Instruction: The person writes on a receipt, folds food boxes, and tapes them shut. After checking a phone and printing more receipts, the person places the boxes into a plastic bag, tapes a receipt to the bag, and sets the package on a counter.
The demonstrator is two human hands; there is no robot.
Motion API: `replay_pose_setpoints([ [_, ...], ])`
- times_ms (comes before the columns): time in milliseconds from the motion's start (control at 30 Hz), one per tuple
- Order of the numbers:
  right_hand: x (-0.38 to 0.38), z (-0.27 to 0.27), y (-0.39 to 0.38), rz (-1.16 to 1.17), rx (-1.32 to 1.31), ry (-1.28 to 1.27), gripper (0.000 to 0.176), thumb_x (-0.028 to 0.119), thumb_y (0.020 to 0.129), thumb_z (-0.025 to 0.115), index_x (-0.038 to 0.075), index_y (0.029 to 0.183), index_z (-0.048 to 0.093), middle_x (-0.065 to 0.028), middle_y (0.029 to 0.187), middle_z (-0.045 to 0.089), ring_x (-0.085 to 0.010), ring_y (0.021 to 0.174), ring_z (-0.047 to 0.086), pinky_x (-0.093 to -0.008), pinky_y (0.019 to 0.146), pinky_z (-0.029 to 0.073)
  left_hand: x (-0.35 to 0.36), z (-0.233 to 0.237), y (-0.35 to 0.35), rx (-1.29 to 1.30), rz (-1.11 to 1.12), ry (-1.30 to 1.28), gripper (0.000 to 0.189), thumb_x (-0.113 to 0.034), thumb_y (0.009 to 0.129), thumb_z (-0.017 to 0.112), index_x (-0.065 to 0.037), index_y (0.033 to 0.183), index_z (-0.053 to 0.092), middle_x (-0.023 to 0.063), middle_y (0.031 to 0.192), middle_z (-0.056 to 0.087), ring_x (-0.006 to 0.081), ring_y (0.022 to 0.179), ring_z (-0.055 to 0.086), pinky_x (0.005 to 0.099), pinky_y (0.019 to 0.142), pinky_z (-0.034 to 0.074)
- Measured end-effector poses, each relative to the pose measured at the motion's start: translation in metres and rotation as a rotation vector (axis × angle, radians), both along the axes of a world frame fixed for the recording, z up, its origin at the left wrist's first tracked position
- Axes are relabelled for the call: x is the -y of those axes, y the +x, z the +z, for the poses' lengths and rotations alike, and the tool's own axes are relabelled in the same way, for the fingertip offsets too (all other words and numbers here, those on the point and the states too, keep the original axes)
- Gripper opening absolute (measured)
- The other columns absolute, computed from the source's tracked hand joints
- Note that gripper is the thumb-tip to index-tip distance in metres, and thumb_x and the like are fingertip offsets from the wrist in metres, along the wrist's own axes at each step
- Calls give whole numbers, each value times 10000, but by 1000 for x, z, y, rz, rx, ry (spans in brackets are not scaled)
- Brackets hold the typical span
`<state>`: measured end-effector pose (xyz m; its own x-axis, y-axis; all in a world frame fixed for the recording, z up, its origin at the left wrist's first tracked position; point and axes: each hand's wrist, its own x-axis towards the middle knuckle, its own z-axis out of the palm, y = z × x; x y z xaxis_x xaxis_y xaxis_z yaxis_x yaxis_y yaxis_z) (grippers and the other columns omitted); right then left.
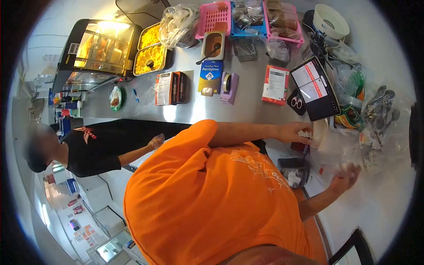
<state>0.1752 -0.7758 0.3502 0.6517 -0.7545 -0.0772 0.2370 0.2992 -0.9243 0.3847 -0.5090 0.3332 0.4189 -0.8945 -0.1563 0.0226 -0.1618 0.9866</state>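
My left hand reaches past the table's right end, its thumb and fingers closed on the edge of thin clear plastic. A cream-coloured sheet lies right beside these fingers. Lower and farther right is my right hand, fingers bent and partly spread among the same see-through film. Whether its fingertips grip the film is blurred. Close above both hands, a clear bag of black spoons and a green-and-orange packet sit against the wall.
A tablet, scissors and a red-and-white box lie at the near table end. A purple tape dispenser and Aquaglove box stand mid-table. Beyond is a lit food warmer. A co-worker in black stands behind.
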Motion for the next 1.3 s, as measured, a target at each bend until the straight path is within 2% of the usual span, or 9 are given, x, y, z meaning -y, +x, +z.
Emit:
replay_pose_setpoints([
  [133,-138,39,74,672,-105,-202,245,-13,819,678,69,984,517,-83,982,561,-173,801,535,-276,633,470,-14,-33,-5,-608,37,-198,319,-257,908,655,-36,1133,608,101,1031,622,179,905,591,320,763,490],
  [200,-152,27,73,604,91,-176,229,-12,828,652,72,991,515,-102,1029,551,-168,769,509,-281,565,455,-50,-36,20,-824,-266,-272,264,-226,915,634,-49,1111,625,59,942,636,124,760,584,256,649,473],
  [300,-184,74,57,297,295,-133,233,-25,820,620,77,1005,522,-126,1123,532,-192,772,512,-301,582,466,-133,-41,42,-867,213,-226,184,-186,959,554,-94,1092,640,-13,782,566,47,620,483,203,522,348],
  [433,-255,146,59,-308,172,-97,288,0,776,668,86,1018,536,-131,1105,574,-236,760,553,-324,632,501,-241,-79,68,-844,153,-184,361,-394,977,526,-128,1208,605,18,1046,622,103,901,549,268,728,418],
  [567,-278,134,17,3,162,-244,274,19,751,695,105,928,505,-145,1078,610,-179,731,542,-305,648,511,-247,-40,35,-1005,-298,-40,701,-630,982,294,-88,1367,517,118,1301,587,221,1216,512,425,1007,386],
  [667,-309,139,-12,118,220,-272,241,39,755,666,104,899,484,-162,1094,608,-167,735,540,-312,673,527,-213,-26,0,-1132,-588,-221,608,-559,981,427,-88,1353,524,94,1251,597,211,1196,517,411,1030,386],
  [900,-376,169,-100,-97,193,-422,247,31,742,588,61,949,457,-161,1081,551,-229,865,559,-357,755,544,-163,-18,-104,-888,-568,-113,536,-354,934,633,-30,1336,491,50,1199,568,157,1193,493,352,1017,398],
  [1167,-416,221,-235,-363,286,-595,351,35,720,585,36,1043,449,-137,1050,510,-272,1006,570,-381,818,543,-129,21,-240,-1203,-918,-86,322,-263,885,699,-64,1126,619,48,1065,625,172,1017,593,342,875,485],
  [1300,-437,216,-308,-737,-257,-612,327,166,788,669,52,1074,562,-91,1078,574,-199,949,574,-331,737,509,-126,15,-253,-578,-867,-57,206,-197,889,685,-30,1002,643,47,872,661,144,768,638,285,651,524],
])
